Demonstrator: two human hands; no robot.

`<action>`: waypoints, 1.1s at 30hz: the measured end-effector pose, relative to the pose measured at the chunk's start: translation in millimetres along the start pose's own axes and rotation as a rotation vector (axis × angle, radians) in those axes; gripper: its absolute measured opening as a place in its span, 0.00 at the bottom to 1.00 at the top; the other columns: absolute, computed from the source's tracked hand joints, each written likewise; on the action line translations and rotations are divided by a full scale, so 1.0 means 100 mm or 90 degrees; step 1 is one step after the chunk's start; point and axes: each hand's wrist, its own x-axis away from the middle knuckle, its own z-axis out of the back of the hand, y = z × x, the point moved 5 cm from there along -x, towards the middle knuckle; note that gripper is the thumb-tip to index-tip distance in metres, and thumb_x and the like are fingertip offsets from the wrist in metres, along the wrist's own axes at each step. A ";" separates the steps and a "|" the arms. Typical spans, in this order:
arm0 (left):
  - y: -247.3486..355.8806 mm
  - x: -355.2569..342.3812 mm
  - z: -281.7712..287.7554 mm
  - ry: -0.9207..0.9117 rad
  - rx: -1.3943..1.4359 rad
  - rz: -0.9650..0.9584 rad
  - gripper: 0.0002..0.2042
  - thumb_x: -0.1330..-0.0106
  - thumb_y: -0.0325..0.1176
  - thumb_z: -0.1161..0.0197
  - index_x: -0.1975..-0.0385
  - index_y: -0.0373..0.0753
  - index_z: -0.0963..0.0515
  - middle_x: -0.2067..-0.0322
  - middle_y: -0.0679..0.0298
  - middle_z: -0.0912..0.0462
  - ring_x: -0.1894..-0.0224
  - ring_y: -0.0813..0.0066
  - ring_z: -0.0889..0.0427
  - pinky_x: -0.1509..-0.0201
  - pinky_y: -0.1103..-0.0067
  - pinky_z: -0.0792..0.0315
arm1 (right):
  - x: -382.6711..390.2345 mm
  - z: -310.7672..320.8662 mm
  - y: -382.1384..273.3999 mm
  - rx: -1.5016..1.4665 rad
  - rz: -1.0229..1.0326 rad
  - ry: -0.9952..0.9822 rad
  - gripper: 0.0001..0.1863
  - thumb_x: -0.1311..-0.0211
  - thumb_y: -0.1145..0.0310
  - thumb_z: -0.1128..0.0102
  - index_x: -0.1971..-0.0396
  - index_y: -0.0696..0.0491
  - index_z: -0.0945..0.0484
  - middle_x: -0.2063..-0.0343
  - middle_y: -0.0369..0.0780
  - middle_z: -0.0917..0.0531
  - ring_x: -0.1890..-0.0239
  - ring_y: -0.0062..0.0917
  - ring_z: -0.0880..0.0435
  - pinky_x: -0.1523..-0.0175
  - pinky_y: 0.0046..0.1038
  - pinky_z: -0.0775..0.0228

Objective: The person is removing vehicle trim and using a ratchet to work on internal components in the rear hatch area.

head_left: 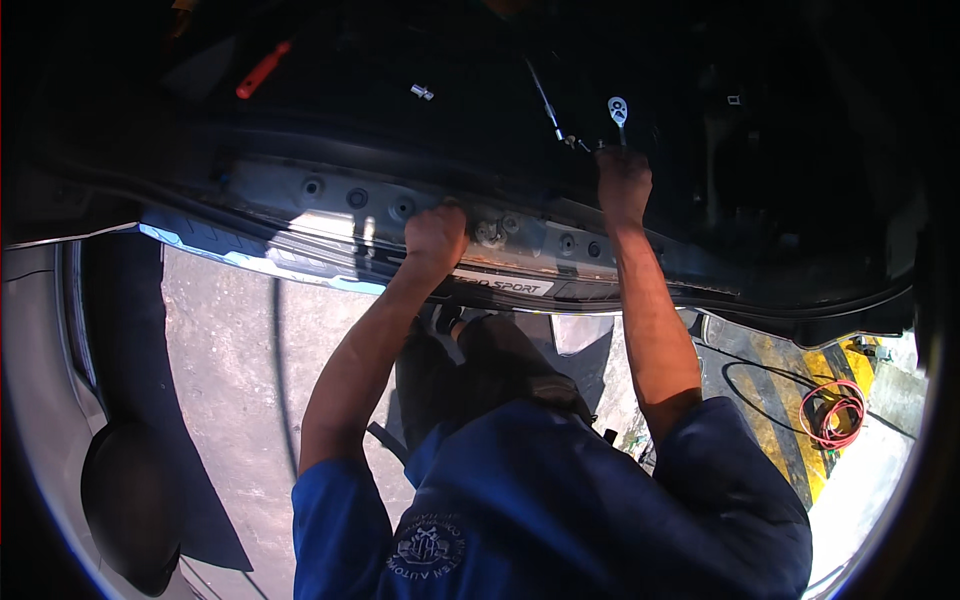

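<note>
My left hand (437, 240) is closed at the bare metal sill (330, 197) of a car's open doorway. What its fingers hold, if anything, is hidden. Farther in on the right, my right hand (625, 190) is curled, its fingertips in shadow. A shiny ratchet (618, 110) points away from this hand, and its handle disappears at the fingers; whether they grip it is unclear. Just left of the right hand lie several small metal pieces (572, 141), too small to name. Beyond them a thin metal extension bar (545, 98) slants away.
A red-handled tool (263, 70) and a short metal socket (421, 92) lie on the dark car floor. A scuff plate (500, 283) runs along the sill's near edge. At left is a grey car door (40, 370). A coiled red hose (832, 414) lies on yellow-and-black floor striping.
</note>
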 end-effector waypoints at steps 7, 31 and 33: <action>-0.01 0.09 0.01 0.025 0.057 0.004 0.11 0.48 0.37 0.34 0.69 0.38 0.21 0.68 0.55 0.17 0.64 0.56 0.16 0.61 0.68 0.21 | 0.72 -0.19 0.22 -0.092 0.020 -0.057 0.11 0.46 0.69 0.41 0.63 0.55 0.21 0.66 0.47 0.18 0.61 0.38 0.18 0.55 0.34 0.27; -0.05 0.14 0.01 0.056 0.145 0.026 0.12 0.48 0.37 0.37 0.70 0.35 0.23 0.69 0.47 0.19 0.62 0.49 0.18 0.57 0.62 0.24 | 1.14 -0.62 0.61 0.240 0.322 -0.510 0.25 0.39 0.69 0.51 0.40 0.43 0.34 0.61 0.49 0.20 0.58 0.46 0.20 0.54 0.41 0.27; -0.06 0.14 -0.01 0.054 0.146 0.022 0.12 0.47 0.37 0.37 0.70 0.35 0.23 0.70 0.48 0.19 0.63 0.49 0.18 0.58 0.61 0.24 | 1.12 -0.61 0.59 0.243 0.290 -0.523 0.25 0.37 0.67 0.52 0.39 0.43 0.35 0.60 0.52 0.21 0.57 0.46 0.21 0.51 0.42 0.29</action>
